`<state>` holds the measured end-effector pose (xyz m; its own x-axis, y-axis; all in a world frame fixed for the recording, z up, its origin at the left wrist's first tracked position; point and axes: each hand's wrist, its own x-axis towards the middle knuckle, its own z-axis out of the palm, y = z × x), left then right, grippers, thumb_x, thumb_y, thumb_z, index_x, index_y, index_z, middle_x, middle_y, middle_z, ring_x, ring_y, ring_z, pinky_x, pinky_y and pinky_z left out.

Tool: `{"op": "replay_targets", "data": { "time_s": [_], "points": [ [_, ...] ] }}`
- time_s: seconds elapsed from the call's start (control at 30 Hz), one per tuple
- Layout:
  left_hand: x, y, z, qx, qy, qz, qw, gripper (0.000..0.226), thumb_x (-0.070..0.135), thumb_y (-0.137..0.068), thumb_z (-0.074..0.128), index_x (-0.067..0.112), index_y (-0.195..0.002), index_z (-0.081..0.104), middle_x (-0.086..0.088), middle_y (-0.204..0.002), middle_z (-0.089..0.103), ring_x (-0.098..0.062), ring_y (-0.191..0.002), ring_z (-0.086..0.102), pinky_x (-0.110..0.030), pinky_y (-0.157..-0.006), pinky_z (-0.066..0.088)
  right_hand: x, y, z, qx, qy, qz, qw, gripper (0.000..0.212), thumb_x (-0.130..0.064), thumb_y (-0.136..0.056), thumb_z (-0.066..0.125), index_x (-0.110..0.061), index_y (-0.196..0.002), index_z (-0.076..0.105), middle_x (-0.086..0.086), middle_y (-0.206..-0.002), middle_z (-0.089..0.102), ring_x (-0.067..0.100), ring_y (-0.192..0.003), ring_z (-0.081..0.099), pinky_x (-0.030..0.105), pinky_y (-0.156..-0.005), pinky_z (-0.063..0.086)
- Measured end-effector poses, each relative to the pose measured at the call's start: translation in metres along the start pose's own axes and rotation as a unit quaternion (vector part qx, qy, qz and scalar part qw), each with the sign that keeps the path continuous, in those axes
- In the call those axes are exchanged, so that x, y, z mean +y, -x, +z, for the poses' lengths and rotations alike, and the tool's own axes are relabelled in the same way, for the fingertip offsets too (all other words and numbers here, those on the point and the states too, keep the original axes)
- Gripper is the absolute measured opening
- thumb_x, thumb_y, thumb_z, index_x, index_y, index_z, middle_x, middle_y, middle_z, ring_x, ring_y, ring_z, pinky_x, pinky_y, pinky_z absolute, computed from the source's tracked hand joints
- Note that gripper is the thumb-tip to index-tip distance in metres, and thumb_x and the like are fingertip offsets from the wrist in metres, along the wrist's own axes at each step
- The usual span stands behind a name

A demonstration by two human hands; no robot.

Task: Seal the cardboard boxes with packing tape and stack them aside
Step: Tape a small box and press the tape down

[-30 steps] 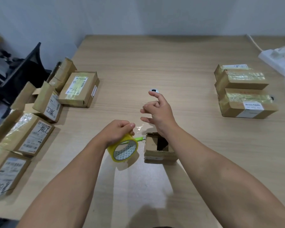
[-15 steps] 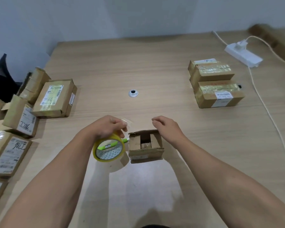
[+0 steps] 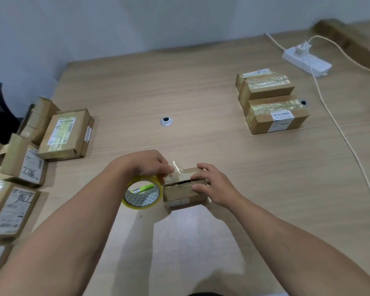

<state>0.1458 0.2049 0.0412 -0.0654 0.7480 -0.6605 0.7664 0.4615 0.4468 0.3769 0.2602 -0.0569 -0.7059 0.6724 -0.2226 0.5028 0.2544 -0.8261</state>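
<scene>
A small cardboard box (image 3: pixel 183 194) lies on the wooden table (image 3: pixel 201 99) in front of me, its top flaps folded down with a dark gap along the seam. My right hand (image 3: pixel 214 185) grips the box from the right, fingers over the flaps and thumb on the near side. My left hand (image 3: pixel 146 165) holds a yellow roll of clear packing tape (image 3: pixel 142 194) just left of the box. A short strip of tape (image 3: pixel 176 169) runs from the roll onto the box top.
A green pen (image 3: pixel 143 187) shows through the roll's hole. Several labelled boxes (image 3: pixel 65 133) lie along the left edge. Taped boxes are stacked (image 3: pixel 273 103) at the far right. A white power strip (image 3: pixel 307 60) and its cable trail down the right side. A round grommet (image 3: pixel 166 121) sits mid-table.
The box's flaps, open before, are now folded down under my right hand. My left hand has brought the roll against the box and laid the tape end on top.
</scene>
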Motion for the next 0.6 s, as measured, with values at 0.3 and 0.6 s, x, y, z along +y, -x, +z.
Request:
{"op": "replay_targets", "data": {
  "time_s": [0.3,0.6],
  "points": [
    [0.032,-0.037,0.024,-0.071,-0.147,-0.022,0.986,0.034,0.042,-0.094,0.060,0.016,-0.079,0.075,0.003,-0.073,0.071,-0.016,-0.072,0.058,-0.034,-0.079,0.048,0.004,0.008,0.025,0.109,-0.106,0.033,0.988,0.016,-0.009,-0.091,0.068,-0.025,-0.092,0.066,-0.023,-0.132,0.049,-0.003,-0.121,0.046,0.000,-0.089,0.033],
    [0.049,-0.059,0.022,-0.131,-0.169,-0.014,0.977,0.040,0.046,-0.096,0.059,0.016,-0.077,0.076,-0.001,-0.071,0.071,-0.018,-0.066,0.063,-0.035,-0.077,0.054,0.013,0.016,0.018,0.086,-0.196,0.060,0.975,0.038,-0.011,-0.090,0.071,-0.022,-0.124,0.060,-0.021,-0.136,0.054,0.008,-0.126,0.054,-0.003,-0.081,0.039]
  ]
}}
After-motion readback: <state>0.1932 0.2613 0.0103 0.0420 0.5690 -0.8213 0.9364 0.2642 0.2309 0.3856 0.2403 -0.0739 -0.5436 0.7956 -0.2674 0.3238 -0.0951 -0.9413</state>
